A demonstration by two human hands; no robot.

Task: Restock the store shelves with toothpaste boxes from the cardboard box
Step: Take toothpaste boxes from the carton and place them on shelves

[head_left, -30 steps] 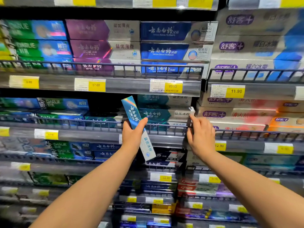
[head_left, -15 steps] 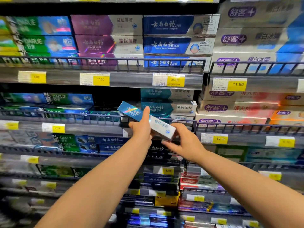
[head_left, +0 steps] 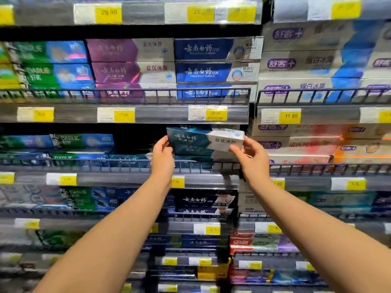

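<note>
A teal and white toothpaste box (head_left: 204, 138) is held level in front of the middle shelf, just above a stack of the same teal boxes (head_left: 191, 152). My left hand (head_left: 161, 158) grips its teal left end. My right hand (head_left: 252, 160) pinches its white right end. The box sits above the shelf's wire rail (head_left: 196, 164) and under the shelf with the 25.00 price tag (head_left: 208, 113). The cardboard box is out of view.
Shelves full of toothpaste boxes fill the view: green Darlie boxes (head_left: 81, 140) to the left, white and purple boxes (head_left: 296, 144) to the right, purple and blue boxes (head_left: 215, 49) above. A dark gap (head_left: 137, 137) lies left of the held box.
The box has gone from tilted in my left hand to level and higher, in front of the teal stack. My right hand has moved from under it to its right end.
</note>
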